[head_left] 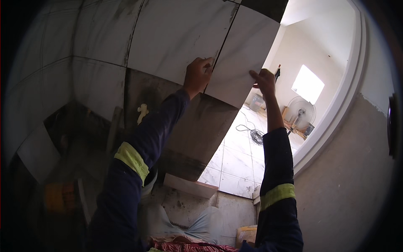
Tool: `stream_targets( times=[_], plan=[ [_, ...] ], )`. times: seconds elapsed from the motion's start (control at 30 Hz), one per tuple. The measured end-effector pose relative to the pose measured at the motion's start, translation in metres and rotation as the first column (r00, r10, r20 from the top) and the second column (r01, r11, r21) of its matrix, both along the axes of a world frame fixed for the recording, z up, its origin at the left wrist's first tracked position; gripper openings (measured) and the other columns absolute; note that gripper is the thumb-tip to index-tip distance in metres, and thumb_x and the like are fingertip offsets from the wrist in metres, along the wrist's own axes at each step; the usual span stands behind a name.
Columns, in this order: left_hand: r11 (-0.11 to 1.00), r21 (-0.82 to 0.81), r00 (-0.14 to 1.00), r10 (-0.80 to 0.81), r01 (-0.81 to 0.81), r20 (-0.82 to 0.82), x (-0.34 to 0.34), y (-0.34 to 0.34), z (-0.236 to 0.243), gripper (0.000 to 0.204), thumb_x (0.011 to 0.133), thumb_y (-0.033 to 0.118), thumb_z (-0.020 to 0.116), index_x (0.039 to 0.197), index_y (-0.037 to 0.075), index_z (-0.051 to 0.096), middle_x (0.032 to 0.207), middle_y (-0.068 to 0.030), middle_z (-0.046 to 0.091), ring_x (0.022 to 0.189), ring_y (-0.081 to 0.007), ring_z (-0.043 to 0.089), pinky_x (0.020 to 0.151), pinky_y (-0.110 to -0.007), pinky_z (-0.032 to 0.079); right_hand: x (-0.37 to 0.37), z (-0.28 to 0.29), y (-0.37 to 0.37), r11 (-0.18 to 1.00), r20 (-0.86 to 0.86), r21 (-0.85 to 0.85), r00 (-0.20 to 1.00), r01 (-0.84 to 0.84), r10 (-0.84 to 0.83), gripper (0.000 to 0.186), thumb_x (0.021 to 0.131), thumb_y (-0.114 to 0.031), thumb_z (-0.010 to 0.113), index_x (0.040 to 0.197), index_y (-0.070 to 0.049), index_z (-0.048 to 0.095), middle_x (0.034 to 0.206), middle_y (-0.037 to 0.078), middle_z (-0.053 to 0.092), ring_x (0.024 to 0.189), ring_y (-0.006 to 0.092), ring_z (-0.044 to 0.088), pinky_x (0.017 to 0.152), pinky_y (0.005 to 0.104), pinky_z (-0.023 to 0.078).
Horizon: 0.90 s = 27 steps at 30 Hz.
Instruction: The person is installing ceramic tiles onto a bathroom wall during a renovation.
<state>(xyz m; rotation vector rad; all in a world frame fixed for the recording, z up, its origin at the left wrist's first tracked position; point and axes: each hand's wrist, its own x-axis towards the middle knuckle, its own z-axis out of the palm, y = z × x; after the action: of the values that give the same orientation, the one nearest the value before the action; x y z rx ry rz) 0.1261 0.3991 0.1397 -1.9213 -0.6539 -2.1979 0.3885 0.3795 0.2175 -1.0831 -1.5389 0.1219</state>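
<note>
A white, grey-veined wall tile [243, 54] stands tilted in the view, beside a larger tile of the same kind [178, 40], with a dark joint between them. At the lower part of that joint is my left hand [198, 77], its fingers closed together; whatever they pinch is too small to make out. My right hand [265, 80] grips the narrow tile's free edge by the doorway, thumb on its face and the other fingers partly hidden. A thin dark stick with a red tip [277, 72] juts up behind this hand; I cannot tell whether it is held.
Bare dark wall [180, 130] lies below the tiles. Through the doorway are a standing fan [301, 112], a coiled cable [256, 136] and a tiled floor [235, 161]. A loose tile piece [189, 185] lies low ahead. An orange-yellow container [60, 197] sits in shadow at left.
</note>
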Motion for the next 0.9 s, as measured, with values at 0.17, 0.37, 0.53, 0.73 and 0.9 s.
stream_targets(
  times=[0.17, 0.37, 0.53, 0.73, 0.9],
  plan=[
    [0.923, -0.278, 0.952, -0.205, 0.265, 0.228, -0.003, -0.058, -0.077, 0.023, 0.091, 0.020, 0.064, 0.097, -0.002, 0.067, 0.089, -0.0123, 0.063, 0.085, -0.0228, 0.062, 0.074, -0.035, 0.047, 0.009, 0.036, -0.002, 0.991, 0.087, 0.104, 0.992, 0.083, -0.092, 0.035, 0.077, -0.022, 0.078, 0.095, 0.006, 0.067, 0.071, 0.010, 0.066, 0.059, 0.0140, 0.062, 0.055, 0.0269, 0.051],
    [0.449, -0.545, 0.695, -0.311, 0.708, 0.648, -0.006, -0.117, -0.219, 0.023, 0.093, 0.024, 0.063, 0.083, 0.003, 0.065, 0.071, 0.0010, 0.059, 0.061, -0.0081, 0.055, 0.058, -0.025, 0.043, 0.010, 0.029, 0.021, 0.989, -0.162, 0.123, 0.981, -0.086, 0.105, 0.026, 0.078, -0.018, 0.075, 0.087, 0.005, 0.065, 0.067, 0.007, 0.062, 0.056, 0.0126, 0.055, 0.055, 0.0286, 0.047],
    [0.259, -0.601, 0.649, -0.189, 0.756, 0.737, -0.006, -0.150, -0.262, 0.023, 0.096, 0.025, 0.059, 0.100, 0.003, 0.067, 0.080, -0.0005, 0.061, 0.070, -0.0098, 0.061, 0.064, -0.025, 0.050, 0.004, 0.022, 0.020, 0.981, -0.235, 0.189, 0.969, -0.032, 0.077, 0.024, 0.078, -0.017, 0.075, 0.086, 0.003, 0.066, 0.069, 0.006, 0.061, 0.061, 0.0124, 0.053, 0.059, 0.0304, 0.045],
    [0.241, -0.552, 0.602, -0.269, 0.798, 0.752, -0.018, -0.145, -0.276, 0.030, 0.098, 0.025, 0.055, 0.116, 0.002, 0.063, 0.087, -0.0007, 0.060, 0.075, -0.0107, 0.062, 0.065, -0.025, 0.052, 0.012, 0.027, 0.005, 0.956, -0.325, 0.293, 0.936, -0.035, 0.134, 0.026, 0.078, -0.012, 0.077, 0.095, 0.006, 0.068, 0.079, 0.006, 0.067, 0.069, 0.0121, 0.057, 0.066, 0.0293, 0.047],
    [0.314, -0.553, 0.625, -0.212, 0.771, 0.751, -0.029, -0.150, -0.287, 0.041, 0.095, 0.020, 0.061, 0.132, 0.003, 0.053, 0.085, -0.0001, 0.061, 0.075, -0.0118, 0.063, 0.066, -0.027, 0.054, 0.024, 0.080, -0.038, 0.899, -0.325, 0.435, 0.924, -0.042, 0.200, 0.031, 0.078, -0.010, 0.076, 0.101, 0.008, 0.066, 0.088, 0.010, 0.068, 0.075, 0.0161, 0.061, 0.072, 0.0305, 0.050]
  ],
)
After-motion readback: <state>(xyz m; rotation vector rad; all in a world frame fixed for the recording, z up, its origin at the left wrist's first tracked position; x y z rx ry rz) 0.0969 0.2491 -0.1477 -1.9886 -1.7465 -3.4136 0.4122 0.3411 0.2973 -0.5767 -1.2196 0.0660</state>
